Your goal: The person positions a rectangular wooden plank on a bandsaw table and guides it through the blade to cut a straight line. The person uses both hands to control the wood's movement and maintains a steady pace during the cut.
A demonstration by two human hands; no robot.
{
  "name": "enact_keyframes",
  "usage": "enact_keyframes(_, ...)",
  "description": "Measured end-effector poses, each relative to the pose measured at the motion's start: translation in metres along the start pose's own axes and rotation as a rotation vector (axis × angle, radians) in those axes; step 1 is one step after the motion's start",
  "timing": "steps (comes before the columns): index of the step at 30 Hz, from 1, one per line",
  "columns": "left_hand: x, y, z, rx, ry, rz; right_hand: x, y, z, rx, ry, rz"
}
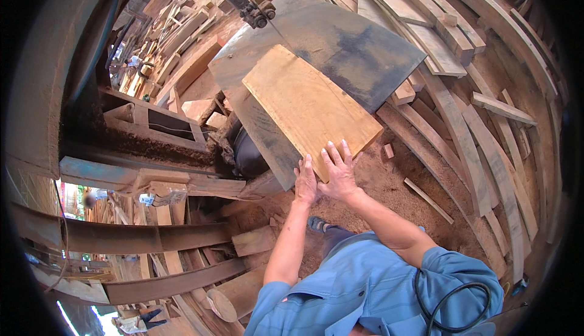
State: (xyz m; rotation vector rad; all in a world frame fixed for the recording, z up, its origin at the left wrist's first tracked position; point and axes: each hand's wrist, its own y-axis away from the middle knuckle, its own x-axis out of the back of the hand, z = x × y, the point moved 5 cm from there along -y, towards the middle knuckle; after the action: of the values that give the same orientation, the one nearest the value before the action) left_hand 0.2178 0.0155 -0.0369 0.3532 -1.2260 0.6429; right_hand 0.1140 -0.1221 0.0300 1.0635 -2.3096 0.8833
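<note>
"Board (313, 105), thick and pale brown: where is it?"

"Just beyond the hands, lying flat on a dark metal plate (365, 47), its near end jutting past the plate's edge toward the person."

"And the hands themselves?"

"Both touch that near end. The right hand (339, 168) has its fingers spread, tips on the top face. The left hand (306, 182) is at the near left corner, fingers pointing away; how firmly either presses, one cannot tell."

"Are they apart?"

"Side by side, very close; whether the thumbs touch is hard to see."

"What stands farthest ahead of them?"

"A thin blade (278, 31), near the board's far end, below a metal guide (258, 13). Whether blade and board touch cannot be told."

"To the right of the hands?"

"A small wood offcut (389, 151) and a narrow strip (428, 201) on the sawdust-covered floor (398, 175), then long stacked planks (480, 153) farther out."

"To their left?"

"A rusty beam (164, 238), and a cut log (234, 299) lower down."

"Nearer the body?"

"A blue shirt (365, 281), with a looped black cord (486, 293) by the right sleeve."
</note>
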Motion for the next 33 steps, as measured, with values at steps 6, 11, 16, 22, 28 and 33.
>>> enact_keyframes(6, -0.003, 0.001, -0.006, 0.025, -0.035, 0.014, 0.000, 0.000, -0.004, 0.013, -0.003, -0.021)
enact_keyframes(11, -0.002, -0.001, -0.004, 0.046, -0.037, 0.021, 0.001, -0.001, -0.006, 0.000, 0.048, -0.036)
enact_keyframes(16, 0.005, -0.001, 0.005, 0.056, 0.109, 0.039, 0.004, -0.002, -0.006, -0.008, 0.049, -0.011)
enact_keyframes(22, 0.006, -0.002, 0.007, 0.093, 0.098, 0.024, 0.006, -0.003, -0.007, 0.001, 0.057, -0.026)
enact_keyframes(28, 0.009, -0.002, 0.010, 0.053, 0.106, 0.036, 0.004, -0.003, -0.004, 0.010, 0.047, 0.005)
enact_keyframes(33, 0.010, -0.004, 0.009, 0.069, 0.107, 0.005, 0.003, -0.004, -0.004, 0.004, 0.022, -0.002)
